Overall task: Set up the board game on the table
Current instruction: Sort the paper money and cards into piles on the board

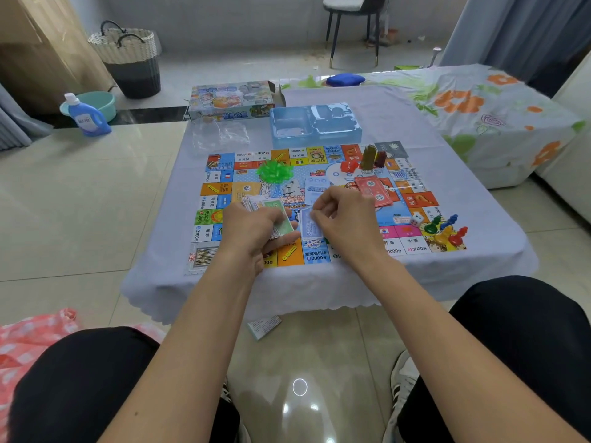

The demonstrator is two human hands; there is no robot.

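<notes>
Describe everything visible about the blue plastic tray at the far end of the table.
The blue plastic tray is a translucent, glossy moulded insert, seemingly thin plastic, with a plain rectangular compartment on its left and irregular shaped recesses on its right. It looks empty. It lies flat, open side up, on the pale tablecloth just beyond the far edge of the game board, with the game box behind it to the left. Neither hand touches it.
</notes>
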